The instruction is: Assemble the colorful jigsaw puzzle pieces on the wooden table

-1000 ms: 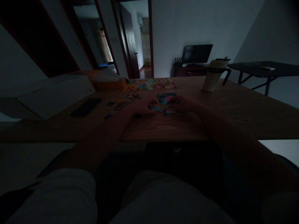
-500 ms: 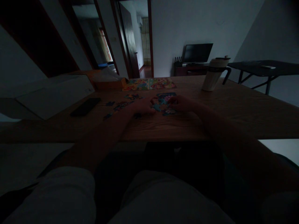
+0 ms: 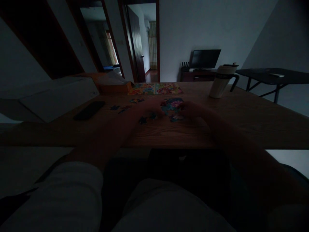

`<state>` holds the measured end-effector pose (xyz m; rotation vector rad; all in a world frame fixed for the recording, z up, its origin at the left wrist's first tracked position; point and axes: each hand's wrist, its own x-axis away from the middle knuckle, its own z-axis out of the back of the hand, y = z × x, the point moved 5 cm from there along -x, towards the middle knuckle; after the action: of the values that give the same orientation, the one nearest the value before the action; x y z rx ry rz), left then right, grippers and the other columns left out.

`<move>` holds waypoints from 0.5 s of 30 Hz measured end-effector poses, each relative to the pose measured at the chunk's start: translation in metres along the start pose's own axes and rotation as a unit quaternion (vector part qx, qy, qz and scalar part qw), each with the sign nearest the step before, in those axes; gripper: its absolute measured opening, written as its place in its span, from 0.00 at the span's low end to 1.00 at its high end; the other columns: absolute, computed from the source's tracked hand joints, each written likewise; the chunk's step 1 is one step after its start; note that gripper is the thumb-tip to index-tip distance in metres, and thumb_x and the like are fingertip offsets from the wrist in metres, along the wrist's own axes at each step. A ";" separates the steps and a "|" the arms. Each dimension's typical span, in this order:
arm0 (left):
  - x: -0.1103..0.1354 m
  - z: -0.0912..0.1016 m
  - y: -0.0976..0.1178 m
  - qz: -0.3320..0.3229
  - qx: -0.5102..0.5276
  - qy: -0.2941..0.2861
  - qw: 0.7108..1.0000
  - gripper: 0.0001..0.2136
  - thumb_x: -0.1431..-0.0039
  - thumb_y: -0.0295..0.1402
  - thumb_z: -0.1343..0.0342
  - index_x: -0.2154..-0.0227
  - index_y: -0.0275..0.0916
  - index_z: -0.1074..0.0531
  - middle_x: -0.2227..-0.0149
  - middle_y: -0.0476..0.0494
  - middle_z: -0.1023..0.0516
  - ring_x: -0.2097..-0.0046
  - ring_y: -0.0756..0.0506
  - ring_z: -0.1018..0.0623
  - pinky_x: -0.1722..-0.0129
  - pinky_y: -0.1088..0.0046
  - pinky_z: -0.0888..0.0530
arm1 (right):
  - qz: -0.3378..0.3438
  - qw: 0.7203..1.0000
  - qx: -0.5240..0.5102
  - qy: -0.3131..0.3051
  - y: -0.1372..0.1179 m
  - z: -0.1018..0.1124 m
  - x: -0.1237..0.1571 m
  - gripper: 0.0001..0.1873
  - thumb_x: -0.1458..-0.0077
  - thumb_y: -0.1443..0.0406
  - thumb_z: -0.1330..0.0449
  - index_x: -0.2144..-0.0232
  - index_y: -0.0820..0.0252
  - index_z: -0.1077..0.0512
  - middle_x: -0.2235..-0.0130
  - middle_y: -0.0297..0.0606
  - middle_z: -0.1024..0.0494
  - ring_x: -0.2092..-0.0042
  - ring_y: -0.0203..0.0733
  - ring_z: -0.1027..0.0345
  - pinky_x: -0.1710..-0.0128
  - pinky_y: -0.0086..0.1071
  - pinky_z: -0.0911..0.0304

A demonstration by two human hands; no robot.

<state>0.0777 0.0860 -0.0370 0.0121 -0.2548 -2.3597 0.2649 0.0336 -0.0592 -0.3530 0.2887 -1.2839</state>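
A partly joined jigsaw puzzle (image 3: 172, 108) with a pink flower on teal lies on the wooden table between my hands. My left hand (image 3: 153, 107), blurred by motion, is just left of it, with thumb and fingers apart and nothing visible between them. Bent fingers of my right hand (image 3: 190, 109) close at the puzzle's right edge; their tips are hard to make out in the dim light. Below my left hand lie a dark loose puzzle piece (image 3: 143, 120) and a greenish piece (image 3: 153, 115). More loose pieces (image 3: 115, 107) lie to the left, partly hidden by my left forearm.
A colourful printed sheet (image 3: 155, 88) lies at the table's back edge, by an orange tissue box (image 3: 116, 88). A white box (image 3: 62, 96) and a black phone-like slab (image 3: 89, 110) are at the left. A pale handled mug (image 3: 219, 83) stands at the right.
My left hand has drawn slightly up and away from the puzzle, uncovering a piece below it. A teal piece by its fingers now appears against the puzzle. My right hand has shifted slightly right.
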 end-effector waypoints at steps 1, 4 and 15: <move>-0.001 0.002 -0.001 0.002 0.010 0.008 1.000 0.28 0.53 0.40 0.36 0.47 0.40 0.26 0.50 0.42 0.22 0.52 0.41 0.24 0.53 0.68 0.28 | -0.028 1.000 -0.003 0.009 0.006 0.002 -0.001 0.14 0.40 0.62 0.38 0.53 0.59 0.21 0.59 0.42 0.17 0.64 0.44 0.24 0.64 0.32 0.32; -0.003 0.008 0.000 0.010 0.047 0.030 0.998 0.20 0.49 0.37 0.39 0.52 0.39 0.23 0.55 0.43 0.20 0.55 0.42 0.23 0.55 0.68 0.28 | -0.067 0.997 -0.012 0.038 0.017 0.006 -0.005 0.15 0.40 0.62 0.39 0.53 0.61 0.22 0.59 0.44 0.17 0.64 0.44 0.24 0.66 0.31 0.32; -0.018 -0.016 0.020 0.006 0.123 0.092 0.988 0.21 0.39 0.37 0.44 0.44 0.37 0.26 0.56 0.42 0.18 0.58 0.44 0.21 0.56 0.69 0.26 | -0.078 0.993 -0.068 0.052 0.012 0.003 -0.004 0.14 0.37 0.61 0.42 0.56 0.62 0.21 0.59 0.45 0.17 0.66 0.42 0.24 0.72 0.28 0.34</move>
<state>0.1055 0.0820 -0.0497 0.3442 -0.4521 -2.2833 0.2754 0.0409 -0.0616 -0.4321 0.4448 -1.4418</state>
